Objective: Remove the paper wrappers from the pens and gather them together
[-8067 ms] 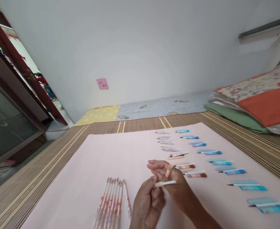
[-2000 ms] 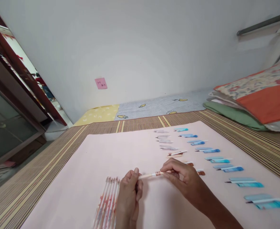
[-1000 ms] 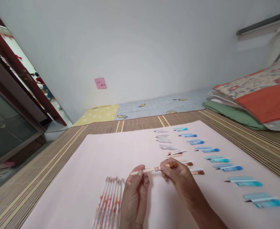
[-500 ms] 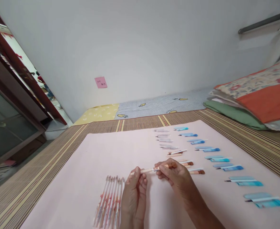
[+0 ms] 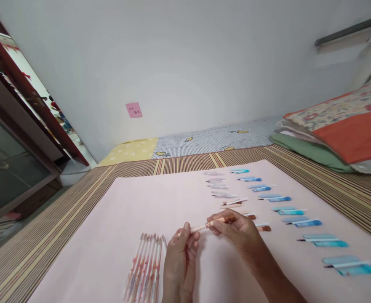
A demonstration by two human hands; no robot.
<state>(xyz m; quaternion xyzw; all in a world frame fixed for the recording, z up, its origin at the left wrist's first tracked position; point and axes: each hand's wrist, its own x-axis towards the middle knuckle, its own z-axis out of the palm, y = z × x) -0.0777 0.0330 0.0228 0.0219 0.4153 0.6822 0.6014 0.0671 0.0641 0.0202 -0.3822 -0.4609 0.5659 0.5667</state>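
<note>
My left hand (image 5: 182, 261) pinches a pale, cream-coloured pen part (image 5: 198, 228) between thumb and fingers. Its brown-orange part (image 5: 225, 219) is gripped in my right hand (image 5: 236, 231). The two parts lie in one line and meet between my hands; whether they are joined I cannot tell. Close to the left of my left hand lies a row of slim pens (image 5: 144, 265) with pink and red patterns. Partly behind my right hand are brown pen parts (image 5: 264, 228).
A pale pink sheet (image 5: 93, 235) covers much of the striped mat (image 5: 78, 202). Blue pen parts (image 5: 330, 240) lie in a column at the right, with greyish pen parts (image 5: 220, 186) beside them farther back. Folded bedding (image 5: 346, 134) is stacked at the far right.
My left hand has shifted a little to the right, and the pen between my hands is slightly more tilted. The pens on the sheet have stayed put.
</note>
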